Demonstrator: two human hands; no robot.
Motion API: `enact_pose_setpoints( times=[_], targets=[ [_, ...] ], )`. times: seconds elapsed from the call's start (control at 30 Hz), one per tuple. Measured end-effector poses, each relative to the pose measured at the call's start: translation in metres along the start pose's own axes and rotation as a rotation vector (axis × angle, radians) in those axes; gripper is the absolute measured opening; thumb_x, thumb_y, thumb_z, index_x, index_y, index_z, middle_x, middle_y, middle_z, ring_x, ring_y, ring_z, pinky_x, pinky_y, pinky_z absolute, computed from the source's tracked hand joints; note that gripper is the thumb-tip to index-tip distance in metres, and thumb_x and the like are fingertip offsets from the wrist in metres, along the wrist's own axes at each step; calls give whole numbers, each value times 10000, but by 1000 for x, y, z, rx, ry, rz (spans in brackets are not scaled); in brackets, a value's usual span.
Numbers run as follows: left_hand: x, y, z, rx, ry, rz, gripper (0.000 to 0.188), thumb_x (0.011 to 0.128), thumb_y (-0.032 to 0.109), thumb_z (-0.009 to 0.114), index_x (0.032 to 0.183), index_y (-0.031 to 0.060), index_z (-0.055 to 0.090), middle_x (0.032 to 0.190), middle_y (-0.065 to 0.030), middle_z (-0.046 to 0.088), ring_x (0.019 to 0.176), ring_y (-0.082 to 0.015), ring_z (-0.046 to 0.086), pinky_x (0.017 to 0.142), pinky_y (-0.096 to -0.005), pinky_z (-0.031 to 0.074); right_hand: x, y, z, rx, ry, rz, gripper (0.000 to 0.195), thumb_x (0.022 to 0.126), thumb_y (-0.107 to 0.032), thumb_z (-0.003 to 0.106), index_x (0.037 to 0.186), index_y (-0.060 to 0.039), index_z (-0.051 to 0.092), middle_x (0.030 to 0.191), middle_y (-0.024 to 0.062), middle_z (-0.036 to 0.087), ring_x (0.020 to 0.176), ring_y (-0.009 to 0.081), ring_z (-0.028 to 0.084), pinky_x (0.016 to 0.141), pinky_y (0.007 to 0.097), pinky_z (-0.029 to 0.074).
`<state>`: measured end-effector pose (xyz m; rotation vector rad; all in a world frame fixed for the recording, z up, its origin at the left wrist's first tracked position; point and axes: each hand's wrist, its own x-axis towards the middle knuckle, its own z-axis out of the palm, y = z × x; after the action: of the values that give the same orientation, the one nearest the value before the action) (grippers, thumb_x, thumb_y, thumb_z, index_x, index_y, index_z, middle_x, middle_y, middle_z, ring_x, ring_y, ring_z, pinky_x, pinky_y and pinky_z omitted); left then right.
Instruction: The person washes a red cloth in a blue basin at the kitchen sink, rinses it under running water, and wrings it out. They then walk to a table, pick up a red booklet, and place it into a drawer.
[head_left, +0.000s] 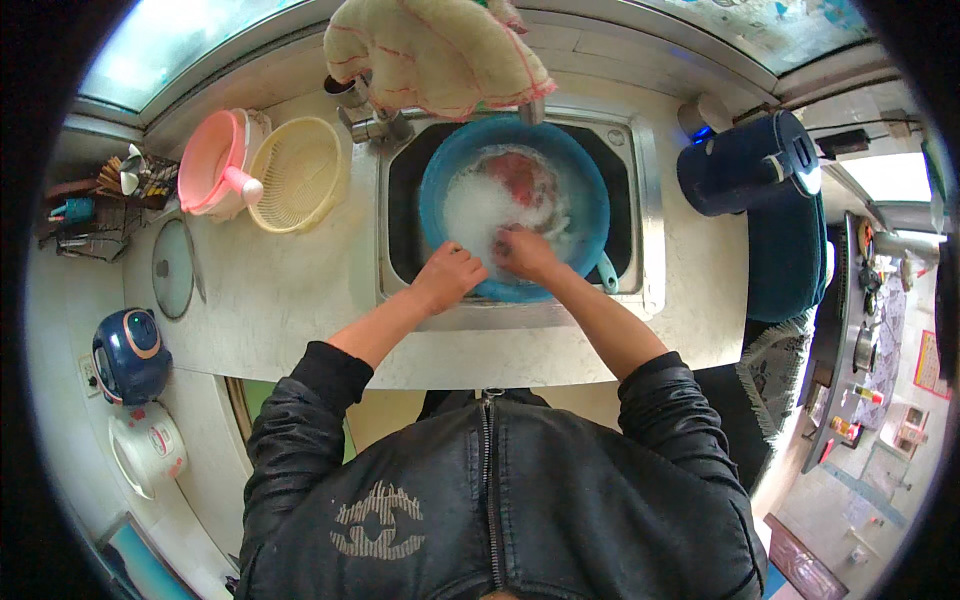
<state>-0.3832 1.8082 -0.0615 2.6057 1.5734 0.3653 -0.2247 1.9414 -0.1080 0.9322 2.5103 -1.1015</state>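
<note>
A round blue plastic basin (429, 202) sits in the stainless steel sink (651, 247), holding water topped with white suds (472, 202). Toward its far side a red item (517, 177), possibly cloth, lies partly under the foam. My left hand (451, 276) is curled at the basin's near left rim; whether it grips the rim is unclear. Inside the basin, just above the suds, is my right hand (525, 252) with bent fingers. What those fingers may hold is hidden. A light blue handle (607, 273) sticks out beside the basin at the near right.
A cream towel (442, 56) hangs over the faucet (373, 129). Left of the sink stand a pink plastic dipper (214, 161), a yellow colander (296, 176) and a glass lid (172, 268). A dark blue lidded container (731, 165) stands at the right.
</note>
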Motion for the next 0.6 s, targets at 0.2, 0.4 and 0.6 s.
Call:
enact_pose_setpoints(
  times=[0.2, 0.4, 0.6],
  targets=[
    [17, 14, -35, 25, 106, 61, 72, 691, 100, 556, 750, 141, 549, 719, 7, 538, 767, -163, 558, 806, -340, 408, 12, -29, -15, -155, 274, 156, 543, 671, -282, 679, 1192, -219, 538, 1240, 163, 456, 1119, 357, 458, 855, 484, 438],
    [26, 17, -50, 72, 67, 89, 46, 681, 112, 555, 708, 147, 544, 696, 13, 533, 739, -160, 554, 748, -312, 409, 1, -21, -32, 470, -129, -1, 531, 690, -154, 618, 1203, -49, 529, 1077, 145, 601, 1027, 263, 570, 841, 401, 471],
    [46, 9, -85, 91, 34, 216, 59, 647, 121, 567, 678, 155, 529, 663, 12, 515, 706, -161, 543, 721, -312, 409, -40, -2, -98, 1345, 282, -73, 364, 718, -46, 533, 1073, 5, 598, 1020, 98, 628, 897, 197, 605, 791, 303, 491]
  ],
)
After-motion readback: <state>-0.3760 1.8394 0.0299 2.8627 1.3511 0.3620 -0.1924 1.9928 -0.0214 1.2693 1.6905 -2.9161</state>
